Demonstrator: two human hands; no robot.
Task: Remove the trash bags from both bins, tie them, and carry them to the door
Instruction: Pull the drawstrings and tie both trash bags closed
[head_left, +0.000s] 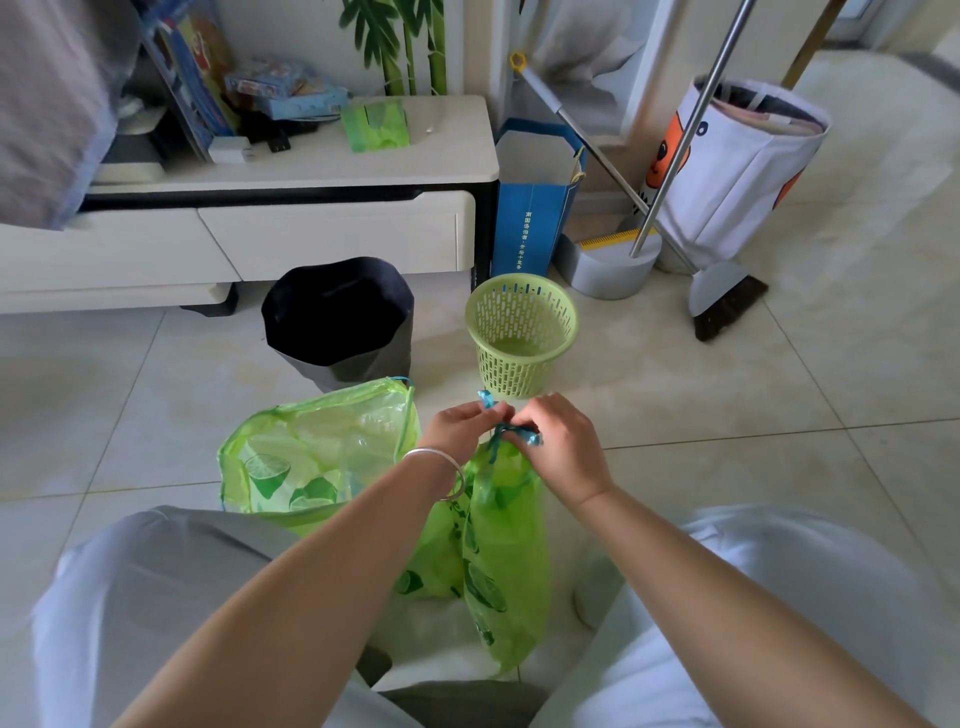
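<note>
Knees: your grey-trousered legs frame the bottom edge, crouched over the tiled floor (779, 395).
Bag in hand: thin translucent green plastic trash bag with lime print (506, 545), hanging between your knees, neck gathered.
Left hand (460, 428): fingers pinched on one end of the teal drawstring (506, 431).
Right hand (558, 441): fingers curled round the other end, mid-knot by the look of it.
Second bag: matching green bag (311, 457), on the floor just left of your wrists, mouth open, not tied.
Bins: dark round bin (337, 322) and green slotted plastic basket (522, 332), near the cabinet's front edge, both look emptied.
Handling: film is soft, light, slippery, likely tears easily. Carry by the drawstring loops or bunched neck, not the sidewall.
</note>
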